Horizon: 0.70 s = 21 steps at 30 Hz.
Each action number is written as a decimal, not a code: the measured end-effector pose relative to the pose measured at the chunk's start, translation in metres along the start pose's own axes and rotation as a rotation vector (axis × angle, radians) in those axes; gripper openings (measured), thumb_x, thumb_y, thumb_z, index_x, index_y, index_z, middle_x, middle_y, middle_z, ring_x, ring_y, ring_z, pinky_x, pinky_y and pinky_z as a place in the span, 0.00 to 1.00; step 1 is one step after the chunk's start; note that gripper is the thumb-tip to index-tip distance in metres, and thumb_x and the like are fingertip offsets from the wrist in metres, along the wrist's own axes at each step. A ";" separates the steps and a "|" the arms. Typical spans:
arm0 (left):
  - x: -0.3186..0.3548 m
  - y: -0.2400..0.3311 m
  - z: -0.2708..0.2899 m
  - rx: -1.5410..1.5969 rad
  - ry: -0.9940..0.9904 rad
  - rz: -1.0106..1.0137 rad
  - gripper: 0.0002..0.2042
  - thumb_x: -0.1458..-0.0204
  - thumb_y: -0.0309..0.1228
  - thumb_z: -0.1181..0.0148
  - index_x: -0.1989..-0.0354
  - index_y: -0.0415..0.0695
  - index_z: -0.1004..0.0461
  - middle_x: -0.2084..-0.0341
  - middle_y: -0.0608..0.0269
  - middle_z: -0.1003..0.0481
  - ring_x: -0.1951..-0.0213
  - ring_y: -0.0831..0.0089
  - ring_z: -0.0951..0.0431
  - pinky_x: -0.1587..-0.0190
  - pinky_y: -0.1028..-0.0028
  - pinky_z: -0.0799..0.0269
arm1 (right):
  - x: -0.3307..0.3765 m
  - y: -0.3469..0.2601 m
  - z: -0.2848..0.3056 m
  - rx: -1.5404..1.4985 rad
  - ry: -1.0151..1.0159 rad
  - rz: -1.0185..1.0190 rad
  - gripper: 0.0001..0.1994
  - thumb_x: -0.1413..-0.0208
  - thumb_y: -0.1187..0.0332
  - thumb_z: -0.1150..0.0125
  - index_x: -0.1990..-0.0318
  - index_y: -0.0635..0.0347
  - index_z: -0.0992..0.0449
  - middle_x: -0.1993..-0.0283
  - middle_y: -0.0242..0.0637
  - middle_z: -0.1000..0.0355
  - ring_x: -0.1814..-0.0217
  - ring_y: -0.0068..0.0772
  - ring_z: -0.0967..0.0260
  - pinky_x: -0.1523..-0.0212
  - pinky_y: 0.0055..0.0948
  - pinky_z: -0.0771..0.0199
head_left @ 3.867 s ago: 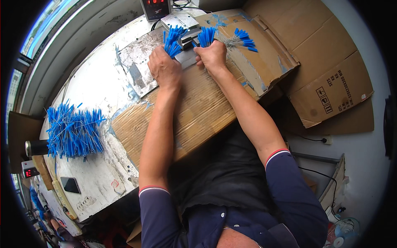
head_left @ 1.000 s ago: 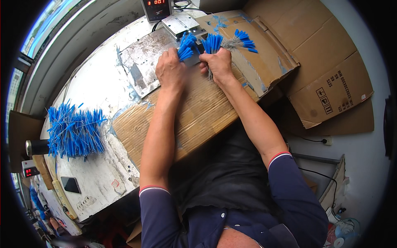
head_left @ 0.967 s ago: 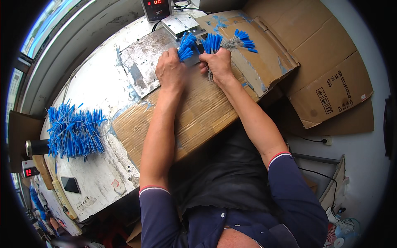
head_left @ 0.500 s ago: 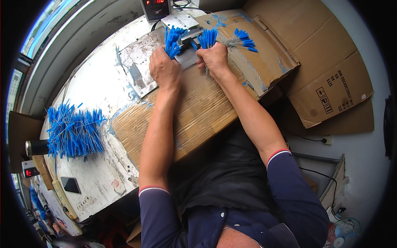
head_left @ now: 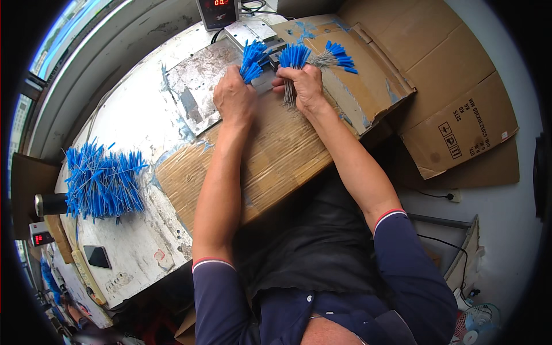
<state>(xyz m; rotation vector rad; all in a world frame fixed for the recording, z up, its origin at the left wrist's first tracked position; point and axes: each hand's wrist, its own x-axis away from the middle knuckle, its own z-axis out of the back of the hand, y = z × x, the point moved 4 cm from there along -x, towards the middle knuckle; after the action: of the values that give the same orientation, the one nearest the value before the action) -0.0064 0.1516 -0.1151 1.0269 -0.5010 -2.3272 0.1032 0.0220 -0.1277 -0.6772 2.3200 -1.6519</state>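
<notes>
Now left hand [head_left: 234,99] grips blue bundle [head_left: 252,59]; right hand [head_left: 303,86] grips second bundle [head_left: 294,57].

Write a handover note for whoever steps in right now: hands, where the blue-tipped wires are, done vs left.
Left hand: shut on a small bundle of blue-tipped wires, tips up, by the metal plate.
Right hand: shut on a second bundle, bare ends hanging below the fist.
Both bundles sit close before the small metal device at the bench's far edge, below the red-digit display.
More loose wires lie on the cardboard right of the hands.
Big pile of blue wires on the far left of the bench.
Done versus left: cannot tell which pile is finished.
</notes>
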 end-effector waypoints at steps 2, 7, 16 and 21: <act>0.000 0.001 0.000 0.008 0.005 -0.001 0.07 0.52 0.23 0.43 0.64 0.43 0.26 0.72 0.51 0.22 0.67 0.51 0.21 0.61 0.55 0.28 | 0.000 0.001 0.003 -0.020 0.007 -0.002 0.06 0.52 0.76 0.30 0.71 0.68 0.22 0.73 0.42 0.23 0.77 0.32 0.23 0.79 0.28 0.20; 0.001 0.000 0.001 0.076 -0.015 0.018 0.08 0.50 0.23 0.47 0.61 0.42 0.27 0.71 0.44 0.22 0.65 0.45 0.21 0.60 0.50 0.29 | 0.006 0.000 0.003 -0.011 0.031 -0.001 0.06 0.52 0.79 0.28 0.70 0.66 0.22 0.74 0.39 0.23 0.78 0.28 0.24 0.82 0.25 0.22; 0.003 0.001 -0.004 -0.054 -0.021 -0.074 0.09 0.53 0.22 0.45 0.63 0.42 0.27 0.70 0.49 0.21 0.65 0.49 0.20 0.60 0.54 0.27 | 0.013 -0.001 0.001 0.044 -0.045 0.019 0.05 0.51 0.78 0.31 0.70 0.63 0.23 0.75 0.35 0.25 0.82 0.23 0.28 0.83 0.21 0.27; 0.002 -0.004 -0.001 -0.012 0.043 0.040 0.06 0.51 0.22 0.47 0.63 0.41 0.28 0.71 0.48 0.22 0.66 0.50 0.20 0.62 0.55 0.26 | 0.012 -0.002 -0.001 0.148 -0.002 0.015 0.05 0.52 0.79 0.32 0.70 0.63 0.24 0.76 0.34 0.26 0.81 0.24 0.27 0.83 0.22 0.26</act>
<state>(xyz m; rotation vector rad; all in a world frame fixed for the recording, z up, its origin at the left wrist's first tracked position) -0.0084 0.1529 -0.1189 1.0494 -0.4864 -2.2655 0.0924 0.0167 -0.1241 -0.6281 2.1686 -1.7935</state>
